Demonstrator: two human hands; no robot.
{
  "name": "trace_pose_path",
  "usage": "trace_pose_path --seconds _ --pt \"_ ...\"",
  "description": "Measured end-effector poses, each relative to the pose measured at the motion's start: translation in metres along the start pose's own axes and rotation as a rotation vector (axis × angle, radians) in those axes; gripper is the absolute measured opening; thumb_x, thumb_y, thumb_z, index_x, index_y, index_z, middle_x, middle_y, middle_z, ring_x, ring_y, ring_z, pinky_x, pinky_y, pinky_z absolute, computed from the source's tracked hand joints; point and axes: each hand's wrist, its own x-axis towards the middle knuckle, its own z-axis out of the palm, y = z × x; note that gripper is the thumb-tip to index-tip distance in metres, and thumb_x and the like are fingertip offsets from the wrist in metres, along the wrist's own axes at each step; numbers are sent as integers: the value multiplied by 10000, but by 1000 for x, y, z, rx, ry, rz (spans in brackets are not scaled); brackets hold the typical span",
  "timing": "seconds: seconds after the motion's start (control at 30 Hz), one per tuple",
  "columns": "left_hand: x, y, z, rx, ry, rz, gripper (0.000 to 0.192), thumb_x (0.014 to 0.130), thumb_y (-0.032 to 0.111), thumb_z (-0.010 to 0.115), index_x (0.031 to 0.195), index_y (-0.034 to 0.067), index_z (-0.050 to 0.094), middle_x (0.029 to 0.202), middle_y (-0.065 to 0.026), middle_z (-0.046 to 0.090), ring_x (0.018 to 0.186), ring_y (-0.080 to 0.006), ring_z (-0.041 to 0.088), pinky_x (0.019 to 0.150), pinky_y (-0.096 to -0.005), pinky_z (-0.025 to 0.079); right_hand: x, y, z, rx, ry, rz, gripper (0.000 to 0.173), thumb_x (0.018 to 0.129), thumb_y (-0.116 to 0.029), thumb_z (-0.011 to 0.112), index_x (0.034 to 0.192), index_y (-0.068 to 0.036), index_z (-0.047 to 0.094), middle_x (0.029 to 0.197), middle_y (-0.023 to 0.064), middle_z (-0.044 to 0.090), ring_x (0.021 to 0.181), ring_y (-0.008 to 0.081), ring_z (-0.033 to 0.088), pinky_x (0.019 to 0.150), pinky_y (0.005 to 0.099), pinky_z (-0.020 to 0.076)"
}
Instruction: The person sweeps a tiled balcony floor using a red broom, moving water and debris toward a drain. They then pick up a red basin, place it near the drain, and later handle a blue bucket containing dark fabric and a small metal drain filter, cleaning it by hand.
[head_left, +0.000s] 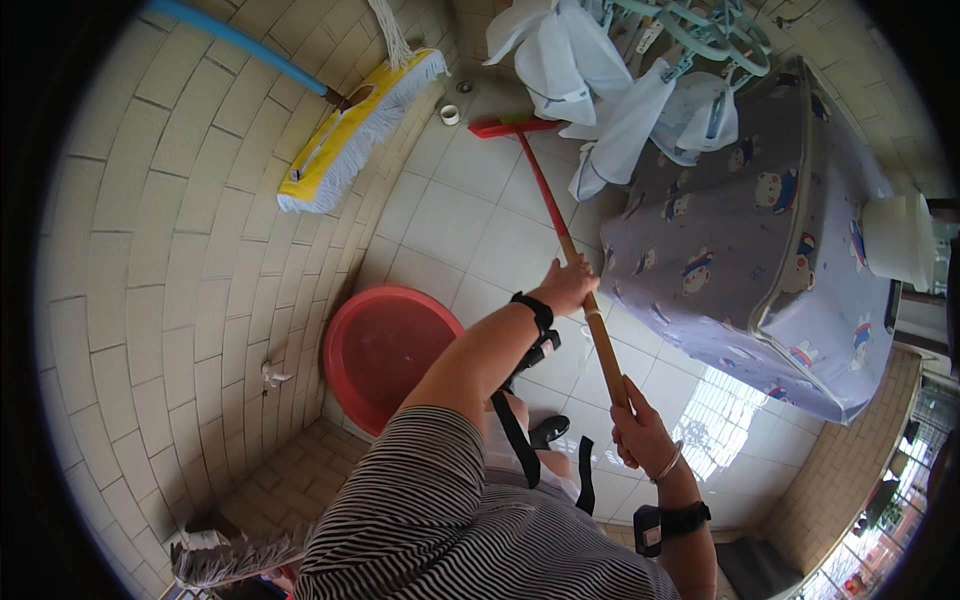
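Observation:
A long-handled floor tool with a wooden shaft (606, 349) and a flat red head (512, 129), apparently a squeegee, slants across the tiled floor. Its head rests near the far wall, by a white ring-shaped object (449, 114). Partway up the shaft, just below the red section, my left hand (570, 285) is closed around it. My right hand (641, 431) holds the upper end, with the thumb along the wood. Both wrists wear black straps with small devices. The underside of the head is hidden.
A red plastic basin (394, 352) stands by the left wall. A yellow-backed dust mop (352, 135) leans there. White cloths (570, 67) hang from green hangers (697, 34) beside a covered appliance (712, 225) on the right. A grey mop head (232, 559) is at lower left.

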Motion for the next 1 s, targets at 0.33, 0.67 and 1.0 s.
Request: trace_pose_path --seconds 0.33,0.67,1.0 --pt "-71 173 37 -170 -26 -25 216 716 214 672 899 132 593 979 -51 569 1093 -275 483 771 -484 406 -141 10 -80 -173 -59 215 579 921 -134 524 1445 -108 279 602 16 499 390 69 415 344 233 348" --pt "-1 158 -112 -50 740 -168 273 719 375 703 686 129 589 686 -50 606 792 -266 577 723 -410 389 -146 -79 -138 -62 -109 -959 709 762 -353 743 1263 50 445 731 40 581 503 65 488 459 190 376" --pt "-192 209 -170 -659 1184 -685 358 797 365 654 888 19 637 787 -183 658 745 -350 639 633 -438 488 -141 -155 -40 -520 -384 -1257 287 895 -57 530 1178 -32 565 800 -21 531 616 24 461 531 170 400"
